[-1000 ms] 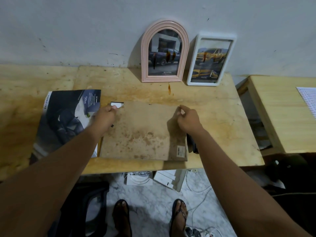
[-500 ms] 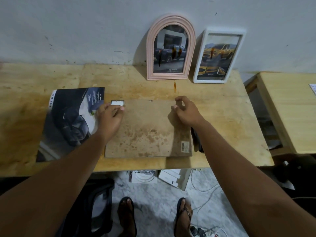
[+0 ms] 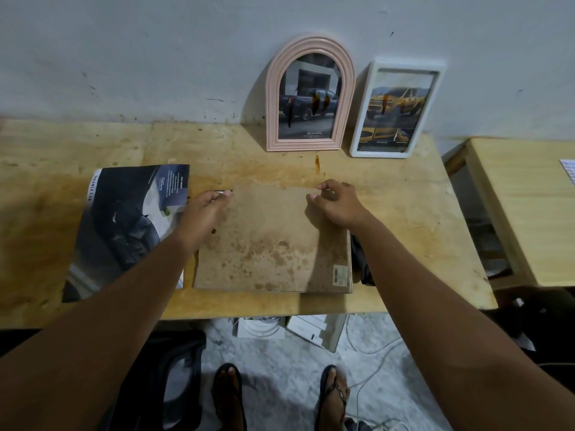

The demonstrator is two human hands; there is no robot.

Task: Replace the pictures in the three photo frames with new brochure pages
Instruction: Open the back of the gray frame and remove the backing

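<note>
A large photo frame lies face down on the wooden table (image 3: 404, 213), its stained brown backing board (image 3: 273, 244) facing up. My left hand (image 3: 203, 213) presses on the board's far left corner, fingers together. My right hand (image 3: 337, 202) pinches the board's far edge, which is lifted and looks ragged. A dark car brochure (image 3: 130, 219) lies open to the left of the frame, partly under my left arm. Against the wall stand a pink arched frame (image 3: 309, 94) and a white rectangular frame (image 3: 396, 108), both showing car pictures.
A dark object (image 3: 362, 259) lies by the frame's right side. A second wooden table (image 3: 525, 209) stands to the right across a gap. Below the table's near edge are white boxes (image 3: 311, 329), cables and my sandalled feet.
My right hand has moved to the board's far edge and raised it slightly. My left hand has stayed on the far left corner. The camera has shifted a little.
</note>
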